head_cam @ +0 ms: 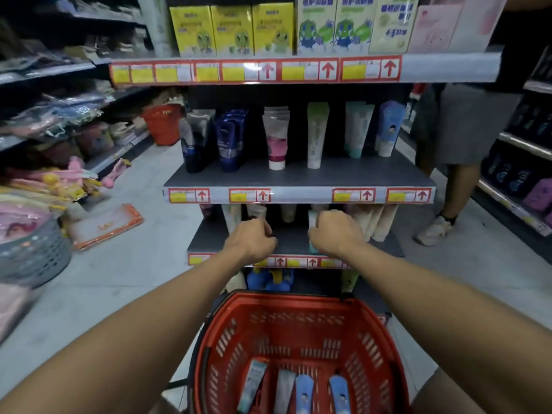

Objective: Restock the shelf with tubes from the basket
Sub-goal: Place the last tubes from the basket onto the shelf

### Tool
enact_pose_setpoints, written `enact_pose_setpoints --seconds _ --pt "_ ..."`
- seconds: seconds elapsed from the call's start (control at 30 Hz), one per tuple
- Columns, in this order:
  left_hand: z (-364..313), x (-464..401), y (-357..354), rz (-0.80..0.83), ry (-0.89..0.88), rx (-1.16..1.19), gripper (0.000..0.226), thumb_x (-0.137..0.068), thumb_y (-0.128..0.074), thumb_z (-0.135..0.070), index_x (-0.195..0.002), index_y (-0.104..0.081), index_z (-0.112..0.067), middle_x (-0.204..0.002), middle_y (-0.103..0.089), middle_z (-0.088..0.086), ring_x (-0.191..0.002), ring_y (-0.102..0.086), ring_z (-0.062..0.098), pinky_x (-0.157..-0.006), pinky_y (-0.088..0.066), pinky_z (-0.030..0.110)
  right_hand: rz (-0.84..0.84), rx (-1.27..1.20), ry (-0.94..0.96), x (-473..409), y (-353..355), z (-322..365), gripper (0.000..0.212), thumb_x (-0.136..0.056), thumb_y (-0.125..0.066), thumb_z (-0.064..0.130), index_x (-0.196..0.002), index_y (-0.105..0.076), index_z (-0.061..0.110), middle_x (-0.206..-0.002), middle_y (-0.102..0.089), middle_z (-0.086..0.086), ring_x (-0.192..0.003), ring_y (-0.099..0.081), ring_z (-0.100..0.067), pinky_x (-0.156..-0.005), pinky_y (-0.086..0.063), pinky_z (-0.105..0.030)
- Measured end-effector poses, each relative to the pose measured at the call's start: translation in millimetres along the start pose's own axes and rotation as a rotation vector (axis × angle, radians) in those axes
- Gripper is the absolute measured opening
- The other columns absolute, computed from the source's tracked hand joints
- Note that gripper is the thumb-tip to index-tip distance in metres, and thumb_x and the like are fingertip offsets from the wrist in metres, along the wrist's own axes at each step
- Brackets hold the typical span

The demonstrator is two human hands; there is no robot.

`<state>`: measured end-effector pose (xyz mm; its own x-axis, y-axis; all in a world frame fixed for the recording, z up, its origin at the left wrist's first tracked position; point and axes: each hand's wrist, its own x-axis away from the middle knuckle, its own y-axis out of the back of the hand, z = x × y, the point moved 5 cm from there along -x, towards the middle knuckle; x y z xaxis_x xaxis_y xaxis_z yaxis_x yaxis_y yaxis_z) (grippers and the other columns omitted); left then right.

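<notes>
Down by the person's knees, a red basket (301, 348) sits against the foot of the shelving, its near rim cut off by the bottom of the view. Four tubes lie on its slatted floor: a pale teal-printed tube (252, 385), a grey-white tube (283, 389) beside it, and two blue tubes (304, 392) (340, 394), all cropped at their lower ends. Much of the basket floor shows bare red plastic.

Both bare forearms reach out over the basket to the low shelf (291, 239). Left hand (252, 239) is curled into a loose fist above the shelf's front edge; whether it grips anything I cannot tell, since the fingers fold away out of sight. Right hand (336, 233) is also curled, and a sliver of a pale green tube (312, 231) shows at its left side, seemingly held in the fingers, though most of it is hidden. Between the hands the dark shelf board lies open. Behind them stand cream and white tubes (376, 222), their tops hidden by the price strip above.

Higher up, the middle shelf (298, 176) carries standing tubes with wide bare board in front. Yellow and green cartons (233, 29) fill the top tier. At the right, another person's legs (451, 162) stand in the aisle; at the left, a second red basket (162, 124) rests on the pale floor.
</notes>
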<state>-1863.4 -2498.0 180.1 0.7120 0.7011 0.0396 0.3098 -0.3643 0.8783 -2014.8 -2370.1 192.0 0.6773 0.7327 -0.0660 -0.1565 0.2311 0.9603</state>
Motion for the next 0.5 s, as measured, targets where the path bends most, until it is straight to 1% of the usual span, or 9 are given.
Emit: enact_pose_setpoints --seconds 0.03,0.13,0.2,0.27,0.33,0.37,0.43,0.5 --pt "8 3 -11 0.026 0.016 -0.002 0.013 -0.088 -0.064 -0.030 -0.098 -0.069 -0.023 -0.102 -0.072 0.004 -0.097 -0.066 0.028 -0.083 -0.056 0.038 0.028 0.009 0.004 3 -14 -1 0.025 -0.089 -0.054 0.032 -0.096 -0.068 0.012 -0.111 -0.069 -0.014 -0.101 -0.064 -0.035 -0.069 -0.043 -0.032" --pt "29 7 -44 0.073 0.057 0.008 0.009 -0.087 -0.063 -0.029 -0.091 -0.069 -0.023 -0.100 -0.074 0.006 -0.096 -0.068 0.028 -0.083 -0.058 0.039 0.104 0.050 0.011 11 -54 -7 0.033 -0.093 -0.054 0.035 -0.108 -0.067 0.009 -0.114 -0.065 -0.016 -0.102 -0.063 -0.037 -0.071 -0.045 -0.035" --pt "40 8 -68 0.101 0.088 0.015 0.005 -0.087 -0.065 -0.028 -0.087 -0.067 -0.023 -0.100 -0.074 0.007 -0.098 -0.068 0.029 -0.083 -0.056 0.036 0.139 0.075 0.012 16 -80 -14 0.034 -0.095 -0.055 0.036 -0.112 -0.066 0.009 -0.117 -0.064 -0.017 -0.105 -0.062 -0.037 -0.074 -0.046 -0.037" --pt "52 10 -95 0.150 0.117 0.036 0.005 -0.090 -0.066 -0.027 -0.088 -0.067 -0.022 -0.101 -0.073 0.006 -0.097 -0.067 0.028 -0.083 -0.056 0.035 0.180 0.074 0.013 20 -107 -22 0.031 -0.095 -0.055 0.036 -0.106 -0.064 0.009 -0.117 -0.063 -0.016 -0.105 -0.062 -0.036 -0.076 -0.048 -0.038" --pt "62 11 -122 0.208 0.122 0.033 0.011 -0.090 -0.063 -0.028 -0.088 -0.070 -0.019 -0.098 -0.073 0.006 -0.095 -0.067 0.028 -0.084 -0.057 0.038 0.255 0.059 0.006 27 -136 -31 0.026 -0.095 -0.054 0.036 -0.099 -0.059 0.011 -0.115 -0.063 -0.015 -0.103 -0.062 -0.035 -0.078 -0.050 -0.039" --pt "67 11 -136 0.230 0.126 0.025 0.013 -0.089 -0.062 -0.026 -0.088 -0.071 -0.017 -0.097 -0.074 0.006 -0.095 -0.068 0.028 -0.084 -0.058 0.039 0.286 0.060 0.002 30 -149 -35 0.026 -0.095 -0.053 0.036 -0.100 -0.059 0.012 -0.116 -0.063 -0.014 -0.104 -0.061 -0.034 -0.079 -0.050 -0.039" --pt "77 11 -161 0.279 0.150 0.025 0.015 -0.088 -0.062 -0.024 -0.090 -0.072 -0.014 -0.097 -0.075 0.008 -0.095 -0.068 0.028 -0.084 -0.057 0.039 0.338 0.066 -0.023 38 -175 -44 0.032 -0.094 -0.053 0.036 -0.111 -0.063 0.010 -0.120 -0.062 -0.014 -0.110 -0.061 -0.035 -0.083 -0.050 -0.039" --pt "87 11 -185 0.325 0.184 0.036 0.012 -0.088 -0.064 -0.025 -0.089 -0.071 -0.016 -0.097 -0.076 0.007 -0.095 -0.069 0.027 -0.085 -0.057 0.038 0.394 0.056 -0.057 47 -200 -54 0.039 -0.093 -0.054 0.037 -0.117 -0.066 0.009 -0.123 -0.064 -0.016 -0.113 -0.063 -0.036 -0.088 -0.052 -0.040"
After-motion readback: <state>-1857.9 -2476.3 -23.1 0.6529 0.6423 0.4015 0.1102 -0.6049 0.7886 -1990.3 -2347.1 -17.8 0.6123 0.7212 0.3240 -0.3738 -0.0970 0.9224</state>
